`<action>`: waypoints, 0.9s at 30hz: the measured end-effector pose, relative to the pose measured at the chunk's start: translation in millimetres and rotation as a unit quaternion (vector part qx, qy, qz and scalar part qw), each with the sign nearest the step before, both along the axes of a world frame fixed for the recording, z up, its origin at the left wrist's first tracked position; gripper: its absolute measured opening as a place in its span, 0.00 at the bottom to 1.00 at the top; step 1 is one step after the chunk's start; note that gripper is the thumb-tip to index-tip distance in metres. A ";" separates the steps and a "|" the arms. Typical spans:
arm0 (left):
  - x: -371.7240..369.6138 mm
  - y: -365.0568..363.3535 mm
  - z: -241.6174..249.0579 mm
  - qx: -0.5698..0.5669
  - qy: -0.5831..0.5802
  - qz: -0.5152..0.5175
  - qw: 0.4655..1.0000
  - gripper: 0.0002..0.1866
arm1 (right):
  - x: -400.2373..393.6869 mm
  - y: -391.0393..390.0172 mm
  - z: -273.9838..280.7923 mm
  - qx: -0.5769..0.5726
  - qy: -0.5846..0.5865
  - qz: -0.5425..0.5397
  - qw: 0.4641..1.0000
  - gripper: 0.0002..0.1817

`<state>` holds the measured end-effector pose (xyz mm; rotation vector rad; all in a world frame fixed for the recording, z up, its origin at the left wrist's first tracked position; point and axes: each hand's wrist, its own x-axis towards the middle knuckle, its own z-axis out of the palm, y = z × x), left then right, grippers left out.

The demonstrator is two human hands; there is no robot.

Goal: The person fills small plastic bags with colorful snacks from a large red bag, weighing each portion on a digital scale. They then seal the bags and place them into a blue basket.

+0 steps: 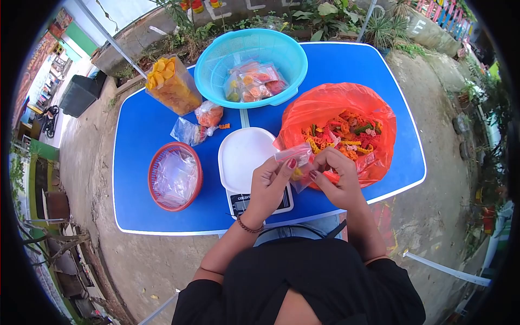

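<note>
A small clear zip bag (301, 169) with a little yellow snack in it is held up between my two hands. My left hand (271, 184) pinches its left side near the red-striped top. My right hand (340, 179) has its thumb and fingertips at the bag's right side, and an orange-red snack piece (331, 177) shows within its curled fingers. Just beyond the right hand, an open red plastic bag (303, 111) holds a heap of colourful crinkled snacks (346, 132). Below the left hand sits a white kitchen scale (246, 157), its display partly covered by that hand.
A turquoise basket (208, 81) with several filled packets stands at the back. A red basket (199, 181) of clear plastic bags is at left. Behind it are a bag of yellow chips (176, 89) and smaller plastic bags (189, 130). The blue table (130, 162) has a white edge.
</note>
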<state>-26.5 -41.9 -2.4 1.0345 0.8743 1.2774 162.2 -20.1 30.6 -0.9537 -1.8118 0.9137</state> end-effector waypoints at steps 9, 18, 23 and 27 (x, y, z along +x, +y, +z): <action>-8.1 0.8 3.9 -0.047 0.010 -0.016 0.999 0.14 | -10.5 -2.5 -11.8 -0.143 0.186 -0.014 0.972 0.04; -4.7 1.7 4.5 -0.093 -0.037 -0.003 0.995 0.11 | 14.9 12.4 -19.6 -0.116 0.152 -0.109 0.975 0.07; -3.9 6.4 3.6 -0.111 -0.012 -0.090 0.990 0.12 | 62.1 36.0 -37.4 0.045 -0.180 -0.270 0.945 0.13; 18.3 16.2 15.8 0.093 0.176 -0.165 0.966 0.14 | 60.8 34.4 -41.2 0.064 -0.300 -0.174 0.936 0.18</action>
